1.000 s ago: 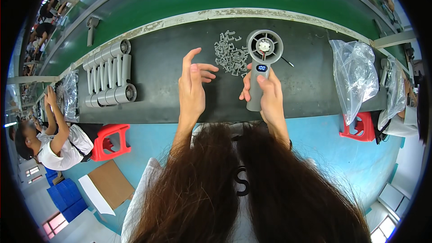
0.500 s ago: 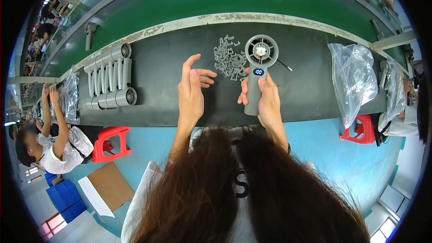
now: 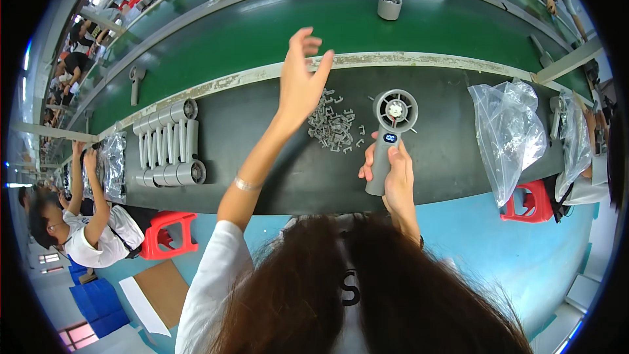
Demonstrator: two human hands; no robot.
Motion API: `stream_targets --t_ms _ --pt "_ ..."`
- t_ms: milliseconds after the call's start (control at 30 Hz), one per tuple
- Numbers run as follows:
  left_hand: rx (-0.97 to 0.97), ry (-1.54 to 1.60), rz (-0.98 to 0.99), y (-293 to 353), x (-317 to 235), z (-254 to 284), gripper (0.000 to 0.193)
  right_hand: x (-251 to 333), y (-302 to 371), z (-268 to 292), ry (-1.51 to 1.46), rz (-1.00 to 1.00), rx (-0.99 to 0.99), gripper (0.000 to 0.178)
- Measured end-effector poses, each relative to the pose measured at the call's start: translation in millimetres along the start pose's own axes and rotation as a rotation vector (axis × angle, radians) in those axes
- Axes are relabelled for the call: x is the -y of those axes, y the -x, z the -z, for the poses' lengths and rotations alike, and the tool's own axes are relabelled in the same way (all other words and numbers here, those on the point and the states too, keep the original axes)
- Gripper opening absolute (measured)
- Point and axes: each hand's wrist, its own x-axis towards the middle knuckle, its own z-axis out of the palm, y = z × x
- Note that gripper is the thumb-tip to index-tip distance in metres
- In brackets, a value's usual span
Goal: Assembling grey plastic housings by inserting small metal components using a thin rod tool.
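My right hand grips the grey handle of a small handheld fan, its round head upright over the dark work mat and a small lit display on its neck. My left hand is raised with fingers apart and holds nothing; it hovers above the far edge of the mat, stretched toward the green conveyor belt. A pile of small grey plastic clips lies on the mat between the two hands, just left of the fan.
A row of grey fan bodies lies at the mat's left. A lone grey fan part rides on the belt. Clear plastic bags sit at the right. A seated person works at lower left beside a red stool.
My left hand has risen from beside the clip pile and reached far forward toward the belt. The right hand keeps holding the fan in about the same spot.
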Motion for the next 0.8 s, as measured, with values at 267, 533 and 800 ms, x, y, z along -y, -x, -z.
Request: stream_targets --t_ms 267,533,800 --pt "-0.032 -0.319 -0.152 -124 60 -125 0.078 12 6 20 0.049 0.023 -0.076 0.034" --pt "0.059 -0.409 0.083 -147 78 -177 0.097 23 19 40 0.106 0.091 -0.188 0.026" --pt "-0.065 -0.186 -0.003 -145 64 -113 0.087 31 -11 55 0.286 0.035 -0.199 0.039"
